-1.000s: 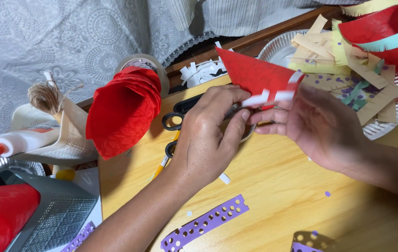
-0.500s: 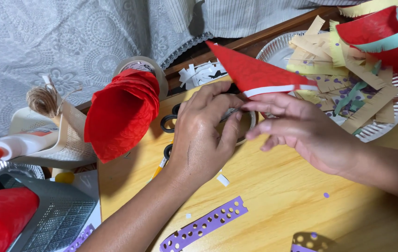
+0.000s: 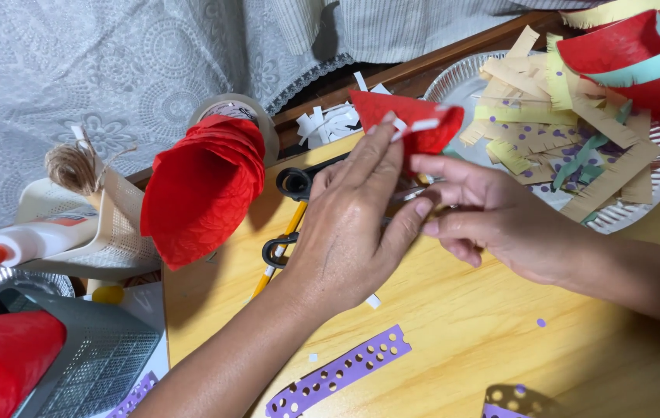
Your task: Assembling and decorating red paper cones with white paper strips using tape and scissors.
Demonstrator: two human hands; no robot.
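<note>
Both my hands meet over a yellow wooden table (image 3: 454,340). My left hand (image 3: 357,224) and my right hand (image 3: 492,213) together hold a small red paper cone (image 3: 411,124) with a white strip along its rim; the fingertips of both pinch that rim. The cone's point faces away to the upper left. Black-handled scissors (image 3: 295,186) lie on the table just under and left of my left hand. A stack of red paper cones (image 3: 202,186) lies on its side further left.
A foil plate (image 3: 643,205) at the right holds several fringed paper strips in tan, yellow, purple and teal. A roll of clear tape (image 3: 241,108), a glue bottle (image 3: 32,244), twine (image 3: 70,166) and a punched purple strip (image 3: 341,371) surround the work spot.
The small red cone has been turned and lowered a little between my hands, and my left fingers now reach up onto its white-edged rim. My right hand has shifted slightly left.
</note>
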